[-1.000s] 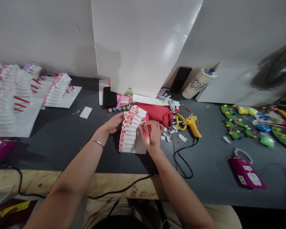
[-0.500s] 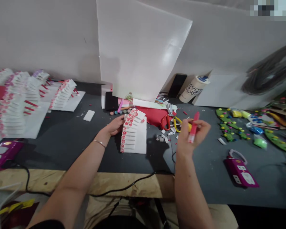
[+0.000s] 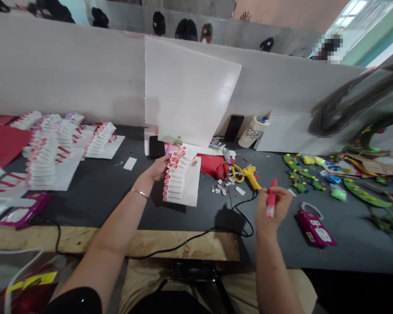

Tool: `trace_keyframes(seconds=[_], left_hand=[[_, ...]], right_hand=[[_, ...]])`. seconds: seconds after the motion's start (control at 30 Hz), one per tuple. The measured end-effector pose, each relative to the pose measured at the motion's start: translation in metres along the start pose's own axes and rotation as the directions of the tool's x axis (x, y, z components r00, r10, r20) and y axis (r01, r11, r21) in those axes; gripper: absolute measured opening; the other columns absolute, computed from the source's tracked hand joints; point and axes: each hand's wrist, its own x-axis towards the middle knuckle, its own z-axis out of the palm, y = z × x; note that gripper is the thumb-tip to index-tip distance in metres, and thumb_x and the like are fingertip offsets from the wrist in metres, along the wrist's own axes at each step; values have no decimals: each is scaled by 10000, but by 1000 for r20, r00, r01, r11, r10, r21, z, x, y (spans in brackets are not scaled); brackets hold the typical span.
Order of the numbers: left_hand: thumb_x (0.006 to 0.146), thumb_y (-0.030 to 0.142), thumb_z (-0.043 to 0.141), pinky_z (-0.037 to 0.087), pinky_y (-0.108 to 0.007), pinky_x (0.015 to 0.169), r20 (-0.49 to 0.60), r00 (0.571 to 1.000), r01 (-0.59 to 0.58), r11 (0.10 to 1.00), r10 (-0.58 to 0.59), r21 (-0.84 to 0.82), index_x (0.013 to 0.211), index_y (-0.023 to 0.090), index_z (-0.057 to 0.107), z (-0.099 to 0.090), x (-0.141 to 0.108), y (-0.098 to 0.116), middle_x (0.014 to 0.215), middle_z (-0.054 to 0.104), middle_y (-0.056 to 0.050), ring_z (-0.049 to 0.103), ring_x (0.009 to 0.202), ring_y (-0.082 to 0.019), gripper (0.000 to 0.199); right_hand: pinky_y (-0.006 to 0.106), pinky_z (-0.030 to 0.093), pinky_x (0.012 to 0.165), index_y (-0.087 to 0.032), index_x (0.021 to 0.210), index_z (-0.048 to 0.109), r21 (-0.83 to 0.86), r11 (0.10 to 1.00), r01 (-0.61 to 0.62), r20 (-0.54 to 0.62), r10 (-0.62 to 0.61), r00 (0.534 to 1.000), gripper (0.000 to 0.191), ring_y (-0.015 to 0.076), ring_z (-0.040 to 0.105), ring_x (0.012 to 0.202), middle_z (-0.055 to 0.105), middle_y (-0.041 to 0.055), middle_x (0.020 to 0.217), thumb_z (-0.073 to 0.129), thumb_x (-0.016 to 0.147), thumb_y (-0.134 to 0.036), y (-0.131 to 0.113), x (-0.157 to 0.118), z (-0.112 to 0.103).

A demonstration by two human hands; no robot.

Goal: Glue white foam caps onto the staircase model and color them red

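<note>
My left hand (image 3: 158,169) grips the upper left edge of a white card (image 3: 190,187), tilted slightly off the dark table. Stacked white strips with red-marked ends (image 3: 174,184) run up its left side in a curve. In my right hand (image 3: 278,205) is a red marker (image 3: 272,197), held upright between thumb and fingers, apart from the card. Just left of that hand lies a yellow glue gun (image 3: 250,173) with a black cord. Scissors with red handles (image 3: 221,171) rest beside it on red material (image 3: 207,162).
Similar white cards with strips (image 3: 100,141) stand at the left. Purple boxes (image 3: 316,227) lie at both sides. A patterned cup (image 3: 251,133) and a phone (image 3: 233,128) stand at the back. Green decorated pieces (image 3: 363,193) lie right; white scraps (image 3: 220,188) are scattered mid-table.
The head view has tilted up, showing more beyond the partition. My right hand with the marker has moved right and down, away from the glue gun. The card now tilts up slightly.
</note>
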Motion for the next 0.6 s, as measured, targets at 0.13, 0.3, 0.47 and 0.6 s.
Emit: trace_keyframes(seconds=[0.13, 0.3, 0.47, 0.6], left_hand=[[722, 147, 810, 570, -256, 594, -124, 992, -4, 999, 9, 45, 956, 134, 731, -6, -21, 13, 796, 773, -66, 696, 612, -158, 247], [730, 109, 776, 483, -196, 507, -334, 942, 13, 998, 7, 56, 822, 138, 697, -35, -68, 16, 641, 713, -16, 616, 507, -116, 125], [722, 62, 740, 396, -174, 440, -463, 886, 15, 999, 0, 28, 779, 136, 663, -65, -118, 17, 560, 653, 24, 521, 410, -81, 120], [706, 65, 776, 393, -182, 450, -442, 896, 44, 999, -32, 17, 779, 132, 666, -50, -120, 4, 541, 635, 34, 504, 398, -79, 148]], right_hand=[[415, 512, 875, -215, 990, 576, -44, 997, 58, 244, -45, 969, 248, 257, 664, 906, 682, 80, 967, 596, 905, -446, 9, -40, 11], [406, 542, 817, -209, 1080, 605, -8, 986, 167, 452, -146, 880, 306, 266, 685, 865, 722, 116, 992, 588, 922, -471, 21, -69, 21], [428, 551, 820, -212, 1075, 591, 42, 977, 211, 546, -199, 814, 284, 276, 674, 885, 695, 107, 967, 538, 940, -457, 24, -87, 24], [436, 553, 826, -214, 1075, 583, 48, 976, 210, 576, -199, 793, 276, 280, 677, 888, 696, 116, 980, 506, 943, -444, 20, -94, 25]])
